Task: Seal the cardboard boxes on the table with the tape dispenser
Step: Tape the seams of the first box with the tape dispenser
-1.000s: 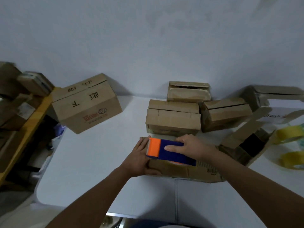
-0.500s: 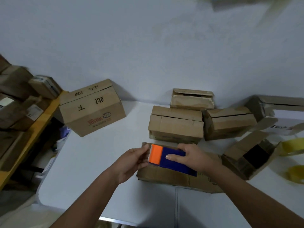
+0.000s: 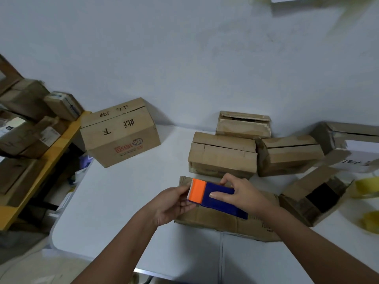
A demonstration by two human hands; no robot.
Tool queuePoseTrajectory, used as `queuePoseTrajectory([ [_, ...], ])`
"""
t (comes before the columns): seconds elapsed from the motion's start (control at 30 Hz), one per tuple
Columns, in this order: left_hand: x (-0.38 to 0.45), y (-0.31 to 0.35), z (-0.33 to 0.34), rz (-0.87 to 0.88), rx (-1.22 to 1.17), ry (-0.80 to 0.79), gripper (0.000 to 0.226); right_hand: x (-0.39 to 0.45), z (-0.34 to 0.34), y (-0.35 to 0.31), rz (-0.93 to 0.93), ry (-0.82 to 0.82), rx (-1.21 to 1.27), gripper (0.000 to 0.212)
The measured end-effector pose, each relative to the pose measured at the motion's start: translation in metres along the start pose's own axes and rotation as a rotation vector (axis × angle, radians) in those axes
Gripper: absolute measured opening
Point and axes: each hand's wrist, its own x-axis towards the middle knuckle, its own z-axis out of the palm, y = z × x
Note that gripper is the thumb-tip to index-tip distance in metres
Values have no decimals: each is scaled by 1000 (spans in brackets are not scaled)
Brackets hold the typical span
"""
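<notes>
A blue tape dispenser (image 3: 217,196) with an orange toothed head sits lifted just above a flat brown cardboard box (image 3: 225,222) at the table's near middle. My right hand (image 3: 244,194) grips its blue body from the right, thumb on the near side. My left hand (image 3: 174,202) is at the orange end, fingers curled under and beside it, touching the head. Several more small cardboard boxes (image 3: 222,155) stand behind, their top flaps folded down. One box (image 3: 313,195) to the right lies open.
A larger printed carton (image 3: 121,133) stands at the back left of the white table (image 3: 114,201). Yellow tape rolls (image 3: 367,188) lie at the right edge. A wooden shelf (image 3: 41,167) with more boxes is left of the table. A white wall is behind.
The dispenser has risen off the flat box and tilted. My left hand left the box's end and came up to the orange head. The camera view tipped upward.
</notes>
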Motion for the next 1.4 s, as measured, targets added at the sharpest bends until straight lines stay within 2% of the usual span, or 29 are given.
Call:
queuePoseTrajectory([
  [0.07, 1, 0, 1, 1, 1, -10, 40, 0, 0, 2, -12, 2, 11, 60],
  [0.2, 8, -4, 1, -22, -16, -1, 22, 1, -1, 6, -11, 1, 13, 65],
  [0.47, 13, -2, -4, -30, 9, -50, 30, 3, -4, 11, -33, -28, 26, 69],
  [0.67, 9, 0, 1, 30, 50, -25, 18, 9, -11, 11, -48, -77, 50, 67],
  [0.73, 8, 0, 5, 75, 101, 23, 17, 11, -14, 10, -51, -88, 43, 63],
  [0.87, 6, 0, 8, 196, 413, 147, 19, 16, -23, 5, -35, -159, -43, 54],
  [0.97, 5, 2, 10, 247, 565, 171, 22, 16, -27, 1, -23, -190, -90, 54],
  [1.13, 5, 8, 8, 271, 572, 145, 13, 14, -30, 0, -11, -210, -122, 49],
  [1.3, 2, 26, -21, 320, 553, 166, 11, 10, -42, 9, 22, -204, -180, 59],
  [1.4, 1, 36, -37, 292, 566, 78, 12, 11, -45, 15, 42, -191, -225, 64],
])
